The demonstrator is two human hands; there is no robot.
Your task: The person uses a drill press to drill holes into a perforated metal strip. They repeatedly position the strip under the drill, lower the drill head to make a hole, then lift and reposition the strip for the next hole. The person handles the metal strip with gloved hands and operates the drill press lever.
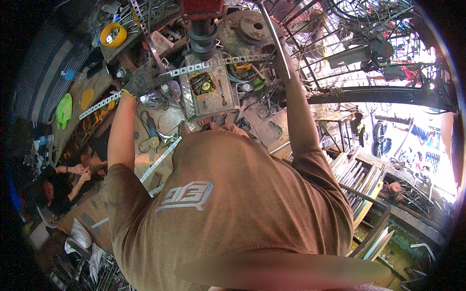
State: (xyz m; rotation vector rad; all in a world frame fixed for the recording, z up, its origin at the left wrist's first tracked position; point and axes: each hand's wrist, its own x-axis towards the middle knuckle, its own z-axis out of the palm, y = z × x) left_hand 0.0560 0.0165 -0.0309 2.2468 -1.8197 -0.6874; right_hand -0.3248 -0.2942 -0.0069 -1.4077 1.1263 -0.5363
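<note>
Gripping perforated metal strip [145, 85], left hand [140, 81] closed | right hand [284, 60] clasps lever [275, 36]

A brown short-sleeved T-shirt [228, 203] with a pale grey outlined emblem [187, 196] is worn. The left hand [141, 80] is covered by what appears to be a dark knitted, yellow-cuffed glove.

Cluttered workshop floor [272, 128], bright daylight at rt.

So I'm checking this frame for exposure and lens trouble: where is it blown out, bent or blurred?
Head view: daylight at the right edge is washed out white; the perforated metal strip in the gloved left hand curves with the fisheye; a blurred band crosses the brown shirt; corners are black.
</note>
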